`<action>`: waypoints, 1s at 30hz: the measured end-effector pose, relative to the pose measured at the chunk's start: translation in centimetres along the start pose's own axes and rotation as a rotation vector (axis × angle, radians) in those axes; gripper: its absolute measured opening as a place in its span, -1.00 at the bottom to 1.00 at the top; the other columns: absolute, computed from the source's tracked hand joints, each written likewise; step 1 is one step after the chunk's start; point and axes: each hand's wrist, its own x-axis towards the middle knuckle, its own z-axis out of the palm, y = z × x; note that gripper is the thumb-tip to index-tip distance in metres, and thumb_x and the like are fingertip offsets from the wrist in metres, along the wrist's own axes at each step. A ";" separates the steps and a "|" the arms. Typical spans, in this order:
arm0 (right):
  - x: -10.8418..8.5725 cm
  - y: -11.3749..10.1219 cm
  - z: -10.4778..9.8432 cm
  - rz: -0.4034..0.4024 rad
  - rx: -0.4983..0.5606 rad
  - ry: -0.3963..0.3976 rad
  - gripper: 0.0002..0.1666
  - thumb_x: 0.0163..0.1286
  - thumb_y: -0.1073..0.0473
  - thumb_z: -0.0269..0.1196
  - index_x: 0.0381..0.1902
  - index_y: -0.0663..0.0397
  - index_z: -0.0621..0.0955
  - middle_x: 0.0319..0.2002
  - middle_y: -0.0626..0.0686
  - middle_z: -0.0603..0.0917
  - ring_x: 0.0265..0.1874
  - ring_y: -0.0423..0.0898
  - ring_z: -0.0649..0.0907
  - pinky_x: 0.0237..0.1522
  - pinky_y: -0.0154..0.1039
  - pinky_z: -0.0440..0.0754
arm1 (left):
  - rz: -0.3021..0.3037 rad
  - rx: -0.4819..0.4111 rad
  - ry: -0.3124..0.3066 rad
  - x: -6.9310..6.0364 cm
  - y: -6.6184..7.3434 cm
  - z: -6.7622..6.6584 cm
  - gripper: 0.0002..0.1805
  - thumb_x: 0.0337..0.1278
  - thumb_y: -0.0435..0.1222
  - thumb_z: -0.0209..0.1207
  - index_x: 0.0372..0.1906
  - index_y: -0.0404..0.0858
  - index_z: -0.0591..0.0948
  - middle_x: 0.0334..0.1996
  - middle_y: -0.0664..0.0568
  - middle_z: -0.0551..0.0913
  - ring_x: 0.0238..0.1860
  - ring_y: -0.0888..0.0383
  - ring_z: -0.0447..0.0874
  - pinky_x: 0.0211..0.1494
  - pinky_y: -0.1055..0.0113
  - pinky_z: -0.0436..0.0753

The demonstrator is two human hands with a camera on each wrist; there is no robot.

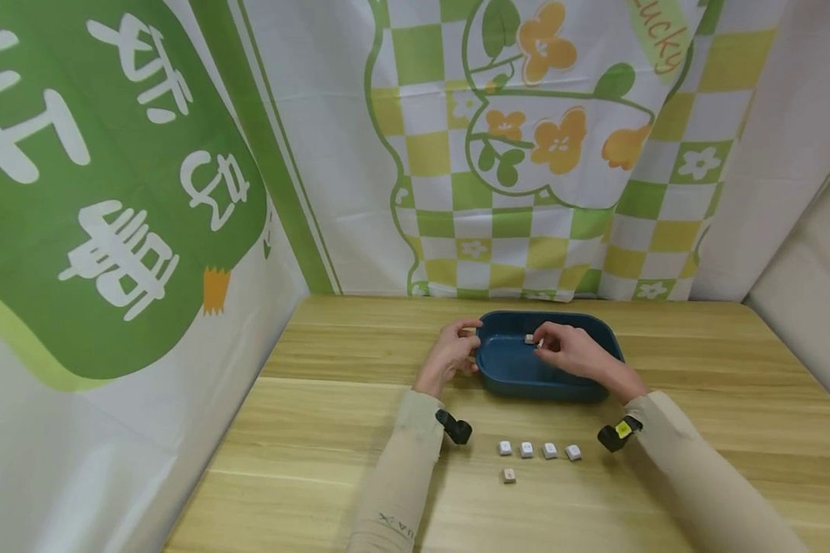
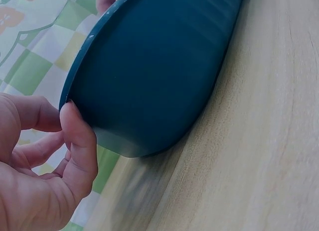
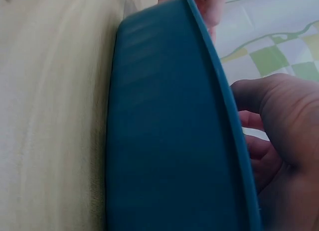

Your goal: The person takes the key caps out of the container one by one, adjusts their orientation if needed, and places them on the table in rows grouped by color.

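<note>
Right hand (image 1: 572,352) bent, I pinch a small pale keycap (image 1: 540,344) between thumb and fingertips, inside a deep, dark blue tray (image 1: 546,390) with rounded corners. My wrist crosses the tray's rim from about four o'clock. My fingers hide most of this keycap, so I cannot tell its marking. A beige keycap (image 1: 529,339) shows inside the tray just beside my fingertips, at ten o'clock from them. The right wrist view shows only the tray's outer wall, which hides those fingertips.

My left hand (image 1: 451,349) is at nine o'clock of the tray, gripping its rim between thumb and bent fingers.

At six o'clock from the tray, apart from it, four white keycaps (image 1: 526,450) lie in a row on the wooden table (image 1: 304,430), with small gaps between them. A lone beige cap (image 1: 509,476) lies at six o'clock from the leftmost white one, nearer to me. Their markings are too small to read.

My beige sleeves (image 1: 397,476) enter from seven and five o'clock, with a black device (image 1: 456,430) at each wrist. At twelve o'clock, beyond the table, hangs a green, yellow and white checked cloth (image 1: 484,192); at ten o'clock, a green panel (image 1: 121,165) bears white characters.
</note>
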 end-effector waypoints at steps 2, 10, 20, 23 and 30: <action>0.4 0.2 0.0 0.025 0.007 -0.017 -0.68 0.41 0.16 0.22 0.05 0.19 0.57 -0.28 0.04 0.68 -0.45 -0.19 0.59 -0.41 -0.26 0.55 | 0.000 -0.003 -0.001 0.0 0.0 0.0 -0.55 0.21 -0.47 0.04 0.18 -0.12 0.57 -0.18 -0.03 0.49 -0.46 0.11 0.53 -0.55 0.32 0.56; 1.9 0.5 0.2 0.096 0.042 -0.075 -0.63 0.42 0.17 0.19 0.10 0.25 0.53 -0.20 0.17 0.69 -0.50 -0.08 0.68 -0.40 -0.23 0.65 | -0.004 -0.015 0.002 0.0 0.1 -0.1 -0.53 0.20 -0.48 0.03 0.21 -0.14 0.56 -0.21 -0.02 0.48 -0.49 0.13 0.51 -0.58 0.33 0.53; 4.0 1.3 0.8 0.139 -0.005 -0.096 -0.63 0.48 0.10 0.13 0.11 0.22 0.53 -0.22 0.19 0.67 -0.58 -0.14 0.62 -0.47 -0.23 0.60 | 0.003 -0.001 -0.001 0.0 0.2 -0.3 -0.52 0.22 -0.46 0.03 0.24 -0.15 0.53 -0.22 -0.01 0.47 -0.45 0.12 0.51 -0.52 0.29 0.55; 4.3 1.7 1.0 0.144 -0.001 -0.101 -0.63 0.47 0.13 0.13 0.10 0.25 0.53 -0.22 0.22 0.67 -0.58 -0.12 0.62 -0.50 -0.23 0.61 | 0.002 0.008 -0.010 0.0 0.2 -0.3 -0.51 0.23 -0.46 0.02 0.25 -0.15 0.53 -0.21 -0.01 0.47 -0.43 0.12 0.52 -0.51 0.29 0.56; 4.4 2.1 1.3 0.176 0.012 -0.109 -0.61 0.46 0.14 0.13 0.12 0.27 0.52 -0.17 0.23 0.69 -0.56 -0.12 0.62 -0.50 -0.22 0.61 | -0.009 0.009 -0.018 -0.1 0.2 -0.3 -0.50 0.24 -0.46 0.03 0.29 -0.18 0.50 -0.20 -0.02 0.49 -0.46 0.13 0.52 -0.51 0.30 0.58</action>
